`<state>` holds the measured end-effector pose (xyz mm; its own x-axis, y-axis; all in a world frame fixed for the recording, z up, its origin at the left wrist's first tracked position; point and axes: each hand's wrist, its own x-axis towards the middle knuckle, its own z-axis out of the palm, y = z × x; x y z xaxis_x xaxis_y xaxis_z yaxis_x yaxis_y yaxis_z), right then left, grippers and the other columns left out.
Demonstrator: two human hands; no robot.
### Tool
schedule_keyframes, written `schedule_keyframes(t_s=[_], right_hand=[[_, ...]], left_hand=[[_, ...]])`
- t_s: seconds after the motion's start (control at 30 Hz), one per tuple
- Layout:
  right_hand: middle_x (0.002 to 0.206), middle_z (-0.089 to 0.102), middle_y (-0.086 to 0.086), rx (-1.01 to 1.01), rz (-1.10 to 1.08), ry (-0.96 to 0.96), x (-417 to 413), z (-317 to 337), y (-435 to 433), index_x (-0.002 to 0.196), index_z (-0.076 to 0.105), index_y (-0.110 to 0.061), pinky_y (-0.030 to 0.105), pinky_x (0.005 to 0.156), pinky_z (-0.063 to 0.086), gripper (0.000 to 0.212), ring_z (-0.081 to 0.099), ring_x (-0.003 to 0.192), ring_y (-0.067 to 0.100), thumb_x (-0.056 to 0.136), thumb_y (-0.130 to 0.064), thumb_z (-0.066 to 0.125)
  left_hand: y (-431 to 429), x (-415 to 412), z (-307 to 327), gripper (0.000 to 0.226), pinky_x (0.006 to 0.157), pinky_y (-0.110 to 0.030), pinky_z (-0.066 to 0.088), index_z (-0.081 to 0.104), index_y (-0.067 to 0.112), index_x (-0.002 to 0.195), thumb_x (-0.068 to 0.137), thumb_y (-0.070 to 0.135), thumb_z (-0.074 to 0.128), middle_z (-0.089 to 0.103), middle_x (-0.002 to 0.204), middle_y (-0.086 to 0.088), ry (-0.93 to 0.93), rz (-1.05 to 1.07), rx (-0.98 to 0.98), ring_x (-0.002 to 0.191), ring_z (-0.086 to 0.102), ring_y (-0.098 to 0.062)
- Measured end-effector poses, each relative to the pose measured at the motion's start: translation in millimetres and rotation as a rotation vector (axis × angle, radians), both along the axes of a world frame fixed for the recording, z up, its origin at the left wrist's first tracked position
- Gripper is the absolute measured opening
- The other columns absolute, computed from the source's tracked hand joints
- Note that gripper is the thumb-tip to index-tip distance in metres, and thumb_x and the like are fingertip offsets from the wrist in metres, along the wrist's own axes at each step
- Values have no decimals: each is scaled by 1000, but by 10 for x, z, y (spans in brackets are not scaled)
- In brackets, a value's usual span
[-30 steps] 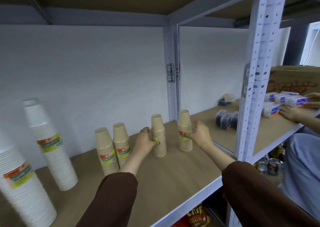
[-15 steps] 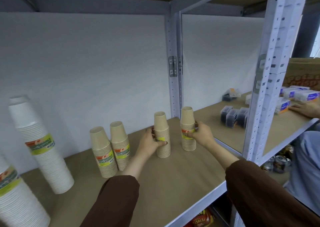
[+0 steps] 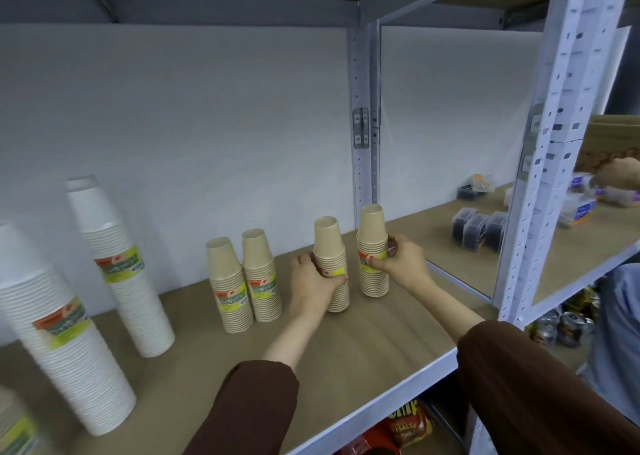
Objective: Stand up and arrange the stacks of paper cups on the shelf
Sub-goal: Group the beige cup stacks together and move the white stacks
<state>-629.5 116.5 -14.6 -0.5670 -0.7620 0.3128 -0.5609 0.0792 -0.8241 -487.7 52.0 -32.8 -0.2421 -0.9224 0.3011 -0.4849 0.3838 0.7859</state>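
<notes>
Gripping upright brown cup stacks, left hand (image 3: 310, 283) one (image 3: 330, 264), right hand (image 3: 401, 264) another (image 3: 373, 250).

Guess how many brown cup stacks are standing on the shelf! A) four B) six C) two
A: four brown stacks stand upright, two free ones side by side, one held in the left hand, and one held in the right hand.
</notes>
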Motion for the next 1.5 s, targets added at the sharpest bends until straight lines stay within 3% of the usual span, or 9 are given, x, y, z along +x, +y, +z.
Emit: schedule_keyframes(t_s=[0.1, 0.23, 0.37, 0.63, 0.8, 1.13, 1.23, 1.33, 1.5], right_hand=[[95, 55, 3, -3, 29, 11, 161, 13, 57, 118, 53, -2, 22, 67, 39, 54, 51, 84, 14, 71, -11, 76], [105, 61, 10, -18, 74, 31, 396, -3, 123, 116, 55, -3, 13, 57, 36, 52, 50, 73, 8, 70, -13, 77], [107, 62, 12, -13, 131, 20, 692, -18, 163, 119, 53, -1, 23, 72, 39, 56, 50, 86, 15, 70, -14, 77], [104, 66, 14, -13, 252, -24, 1239, -68, 8, 116, 56, 1, 23, 73, 40, 53, 53, 85, 14, 69, -10, 78], [113, 65, 16, 12, 289, -46, 1409, -146, -113, 119, 54, -1, 28, 81, 47, 55, 59, 92, 21, 69, -11, 77], [114, 65, 15, 43, 297, -68, 1430, -368, -184, 120, 54, -5, 38, 91, 51, 58, 62, 103, 26, 68, -16, 78], [116, 65, 14, 119, 301, -50, 1430, -501, -151, 119, 55, -5, 31, 88, 50, 59, 62, 103, 25, 67, -18, 79], [118, 65, 14, 195, 313, -58, 1420, -587, -139, 122, 53, -2, 14, 72, 39, 59, 59, 92, 18, 69, -11, 78], [121, 63, 15, 224, 301, -45, 1407, -613, -207, 124, 50, -1, 17, 78, 38, 58, 61, 107, 26, 72, -9, 75]], left_hand=[[136, 150, 21, 67, 96, -34, 42, 48, 2, 118, 65, 26, 81, 48, 121, -14, 7, 50, -24, 113, 52, -28], [298, 421, 17, 65, 98, -32, 39, 46, 1, 118, 67, 24, 79, 46, 124, -14, 38, 99, -37, 116, 49, -28], [398, 740, 19, 65, 101, -37, 38, 45, 0, 119, 68, 23, 78, 45, 125, -16, 48, 188, -40, 118, 48, -31], [354, 1238, 87, 65, 98, -39, 40, 44, -5, 117, 69, 23, 78, 46, 121, -20, 9, 352, -13, 115, 49, -35], [306, 1340, 30, 68, 100, -38, 40, 41, -6, 119, 70, 23, 78, 43, 125, -21, -19, 394, 36, 116, 48, -35], [252, 1373, -168, 67, 96, -37, 41, 43, -4, 114, 67, 28, 79, 44, 122, -18, -9, 331, 6, 114, 48, -32], [222, 1414, -236, 69, 96, -36, 40, 44, -4, 114, 65, 28, 81, 46, 120, -18, -56, 282, 44, 115, 48, -31], [205, 1493, -325, 69, 99, -33, 39, 44, -1, 118, 65, 21, 80, 46, 121, -17, -111, 196, 96, 117, 48, -29], [188, 1570, -410, 63, 97, -31, 39, 44, 1, 122, 69, 17, 74, 48, 121, -15, -175, 104, 141, 117, 47, -27]])
